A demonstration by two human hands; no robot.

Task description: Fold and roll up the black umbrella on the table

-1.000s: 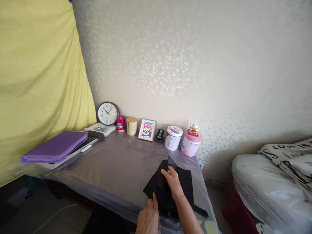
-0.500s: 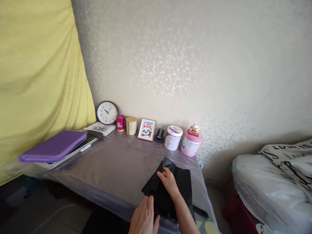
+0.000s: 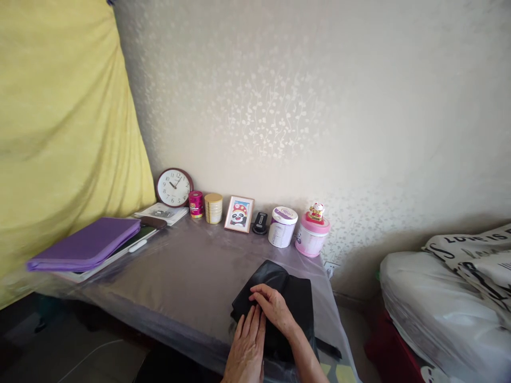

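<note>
A folded piece of black, slightly shiny thin material (image 3: 293, 298) lies at the right front of the table; I cannot tell what kind of item it is. My left hand (image 3: 248, 338) rests flat on its left part, fingers straight and pointing away from me. Just above and to the right, my right hand (image 3: 273, 308) is curled over the black material, its fingertips close to those of the left. Whatever the right fingers pinch is hidden beneath them. A black strip (image 3: 328, 348) sticks out to the right of the material.
A purple folder (image 3: 85, 242) lies on the plastic-covered table (image 3: 187, 276) at left. Along the wall stand a clock (image 3: 174, 188), a pink tin (image 3: 196, 205), a yellow container (image 3: 213, 208), a picture frame (image 3: 239, 214), a black device (image 3: 260, 223) and two tubs (image 3: 282, 229).
My left hand has moved forward and right onto the black material. My right hand has shifted left and slightly nearer me. The raised upper fold of the material now lies flatter.
</note>
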